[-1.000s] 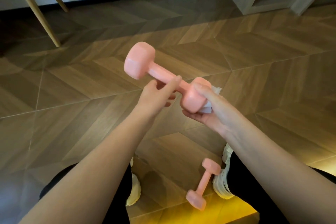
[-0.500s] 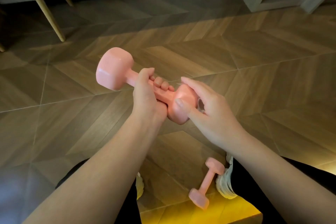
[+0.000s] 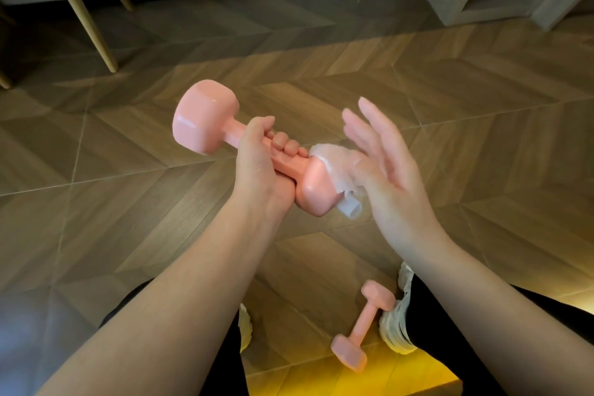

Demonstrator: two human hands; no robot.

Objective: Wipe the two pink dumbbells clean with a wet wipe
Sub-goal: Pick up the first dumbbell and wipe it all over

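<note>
Matte herringbone wood floor (image 3: 450, 138) under everything. Held up over it, tilted: 1 pink dumbbell (image 3: 205, 120), blocky faceted heads, smooth slightly glossy coating. Probably dense for its size, totally stiff, maybe slick once damp, so best grabbed round the narrow handle, right where wrapped by the left hand (image 3: 257, 167). Right hand (image 3: 389, 170) flat, fingers straight, pressing toward the near head. Dumbbell number 2 (image 3: 364, 326) lying on the floor right beside a white sneaker (image 3: 397, 328), untouched. Smallest bit: thin crumpled white wet wipe (image 3: 337, 167), soft and floppy, sandwiched between that palm and the head.
</note>
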